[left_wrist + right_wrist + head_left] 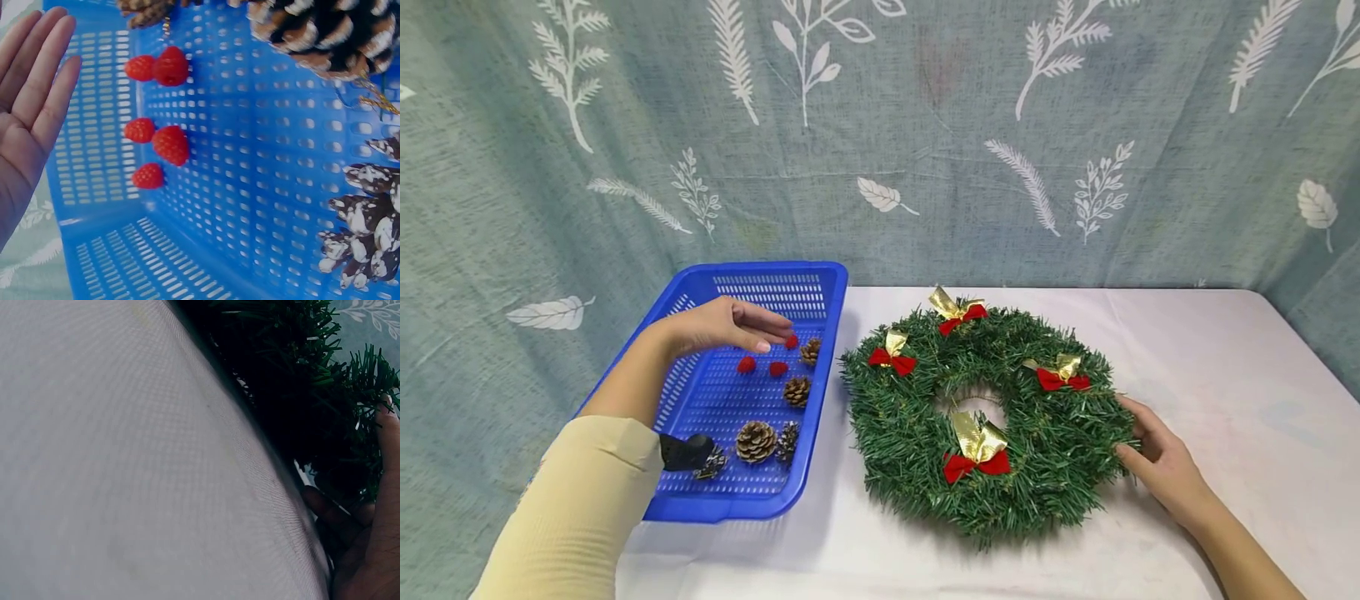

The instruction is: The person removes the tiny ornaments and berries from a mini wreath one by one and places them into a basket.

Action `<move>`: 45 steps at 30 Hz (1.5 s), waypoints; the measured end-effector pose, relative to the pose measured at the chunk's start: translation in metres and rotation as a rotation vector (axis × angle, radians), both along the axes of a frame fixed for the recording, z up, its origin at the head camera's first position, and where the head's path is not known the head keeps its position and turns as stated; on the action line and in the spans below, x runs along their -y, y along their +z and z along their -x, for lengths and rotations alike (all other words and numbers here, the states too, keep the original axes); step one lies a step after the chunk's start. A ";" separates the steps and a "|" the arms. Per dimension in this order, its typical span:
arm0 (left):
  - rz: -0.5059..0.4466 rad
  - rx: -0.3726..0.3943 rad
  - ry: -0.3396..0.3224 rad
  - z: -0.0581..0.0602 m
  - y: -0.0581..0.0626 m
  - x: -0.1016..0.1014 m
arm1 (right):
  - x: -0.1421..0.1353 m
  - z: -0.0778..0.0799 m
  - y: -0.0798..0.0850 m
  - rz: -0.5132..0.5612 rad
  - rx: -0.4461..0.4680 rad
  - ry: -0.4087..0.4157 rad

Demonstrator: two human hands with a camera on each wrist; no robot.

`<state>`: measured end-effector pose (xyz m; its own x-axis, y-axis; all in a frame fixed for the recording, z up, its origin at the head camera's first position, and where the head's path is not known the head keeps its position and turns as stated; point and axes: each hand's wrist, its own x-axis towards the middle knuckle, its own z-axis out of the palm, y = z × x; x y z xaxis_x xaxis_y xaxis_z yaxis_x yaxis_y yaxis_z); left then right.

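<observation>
My left hand (726, 325) hovers over the blue basket (722, 510), fingers extended and holding nothing. Beneath and beyond it, several red raspberries (170, 145) lie at one end of the basket. Pine cones (756, 441) rest along the basket's right side, some with white-frosted scales (369, 234). At the right edge of the green wreath (1067, 433), my right hand (1165, 467) grips the branches, thumb above and fingers lower down at the side. Four red bows with gold ribbon, such as the front bow (977, 454), sit spaced around the wreath, which lies flat.
A white cloth (1240, 375) covers the table under the basket and wreath. Behind it hangs a grey-green curtain (940, 208) with white leaf prints. The basket's raised wall (823, 400) stands between its contents and the wreath.
</observation>
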<state>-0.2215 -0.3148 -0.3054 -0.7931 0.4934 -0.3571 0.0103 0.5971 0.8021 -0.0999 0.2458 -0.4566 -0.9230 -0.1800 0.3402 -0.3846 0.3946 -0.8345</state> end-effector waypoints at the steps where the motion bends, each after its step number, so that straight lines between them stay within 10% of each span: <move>1: -0.016 -0.007 0.005 -0.001 0.002 0.000 | 0.000 0.000 0.000 0.000 -0.001 -0.002; 17: -0.785 -0.019 -0.050 -0.005 0.038 -0.017 | -0.001 -0.001 0.001 0.009 0.015 0.016; 24: -0.878 -0.096 -0.078 -0.004 0.045 -0.033 | -0.002 -0.002 0.000 -0.009 0.019 0.000; 34: -0.945 -0.246 0.104 -0.016 0.054 -0.061 | -0.001 0.000 0.002 -0.026 0.012 -0.013; 45: -1.158 -0.349 0.154 -0.039 0.078 -0.092 | 0.000 0.001 0.004 -0.020 0.013 -0.030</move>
<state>-0.1826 -0.2229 -0.2273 -0.8371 0.2709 0.4753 0.3236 -0.4554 0.8294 -0.1004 0.2455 -0.4526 -0.9322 -0.1589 0.3251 -0.3618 0.4226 -0.8310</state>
